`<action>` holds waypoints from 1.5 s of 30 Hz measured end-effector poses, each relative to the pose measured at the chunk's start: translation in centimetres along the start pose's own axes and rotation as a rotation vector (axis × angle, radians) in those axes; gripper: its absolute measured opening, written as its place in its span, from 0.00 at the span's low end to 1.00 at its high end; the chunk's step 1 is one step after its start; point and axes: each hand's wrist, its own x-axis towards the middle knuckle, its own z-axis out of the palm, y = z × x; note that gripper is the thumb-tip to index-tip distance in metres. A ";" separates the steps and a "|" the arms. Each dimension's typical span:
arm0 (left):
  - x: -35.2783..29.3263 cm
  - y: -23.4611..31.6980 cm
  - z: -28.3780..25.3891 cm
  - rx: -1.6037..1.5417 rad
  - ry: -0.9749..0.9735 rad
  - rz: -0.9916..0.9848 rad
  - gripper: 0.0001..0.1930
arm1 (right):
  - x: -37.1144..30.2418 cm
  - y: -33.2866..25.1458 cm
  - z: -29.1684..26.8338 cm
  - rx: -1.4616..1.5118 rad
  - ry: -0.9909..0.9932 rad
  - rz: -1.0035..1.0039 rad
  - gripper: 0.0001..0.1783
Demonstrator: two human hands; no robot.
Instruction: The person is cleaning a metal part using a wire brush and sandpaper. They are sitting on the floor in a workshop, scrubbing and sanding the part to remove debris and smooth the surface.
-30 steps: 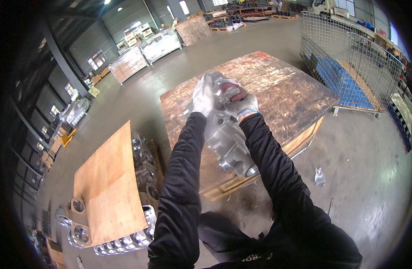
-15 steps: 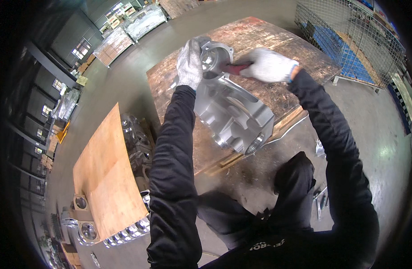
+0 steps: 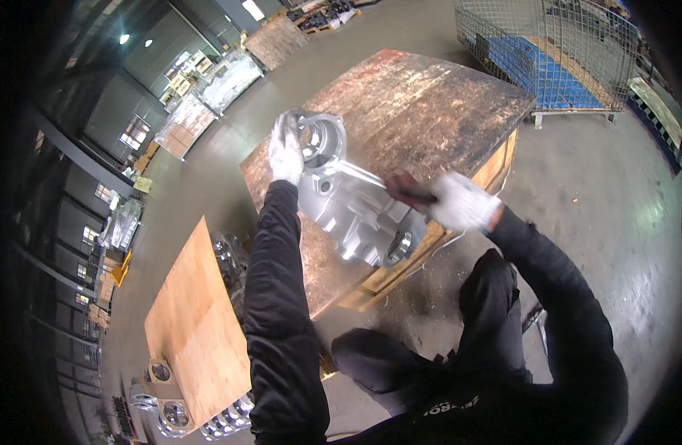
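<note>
A silver metal casting (image 3: 356,211) lies on a worn wooden-topped crate (image 3: 422,104), its round ring-shaped opening at the far left end. My left hand (image 3: 286,152), in a white glove, is closed on the side of that ring. My right hand (image 3: 463,202), gloved too and somewhat blurred, grips a hand tool (image 3: 409,190) with a dark red handle, just beyond the casting's right edge. A thin bright strip runs from the handle toward the ring; whether it is the tool's blade or the casting's edge I cannot tell.
At the lower left, a plywood sheet (image 3: 200,319) leans beside several more metal castings (image 3: 174,414). A wire mesh cage (image 3: 548,67) with blue inside stands at the far right. Wrapped pallets (image 3: 229,78) sit at the back left. Tools (image 3: 537,322) lie on the floor by my right leg.
My right hand has drawn the red-handled tool back from the ring, toward me and to the right. My left hand stays on the ring. The whole view has shifted.
</note>
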 end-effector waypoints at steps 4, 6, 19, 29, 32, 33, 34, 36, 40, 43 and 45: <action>-1.0 7.2 2.2 0.009 -0.082 -0.048 0.22 | -3.1 7.6 2.0 0.760 0.110 0.182 0.24; -0.3 6.0 2.0 0.182 0.029 0.062 0.20 | -0.5 8.5 4.4 1.107 0.139 0.228 0.27; -4.3 7.8 0.9 -0.252 -0.100 -0.129 0.23 | -6.7 -2.4 15.1 1.080 -0.139 0.171 0.23; -8.4 11.3 -2.8 -0.063 -0.095 0.075 0.35 | 2.1 -4.4 22.5 -0.289 0.040 -0.431 0.26; -12.8 8.0 -4.3 0.111 0.017 0.163 0.32 | 4.2 1.4 22.5 -0.501 0.226 -0.358 0.27; -14.6 7.4 -4.7 0.249 -0.007 0.200 0.29 | 4.9 3.1 22.7 -0.339 0.241 -0.382 0.27; -16.3 6.9 -4.4 0.371 -0.029 0.245 0.27 | 4.9 4.7 22.7 -0.193 0.261 -0.393 0.26; -19.8 4.9 -5.5 0.680 -0.040 0.347 0.24 | 4.2 3.2 24.8 -0.378 0.238 -0.447 0.23; -23.7 -0.2 -6.1 0.522 0.010 0.159 0.22 | 2.6 -3.2 27.5 -0.083 0.028 -0.262 0.21; -22.3 2.9 -5.0 0.334 0.014 -0.077 0.22 | 2.7 -7.0 26.5 0.553 -0.095 -0.055 0.18; -22.0 3.9 -4.5 0.338 0.008 -0.070 0.22 | 2.2 -9.4 23.2 1.087 -0.242 0.184 0.20</action>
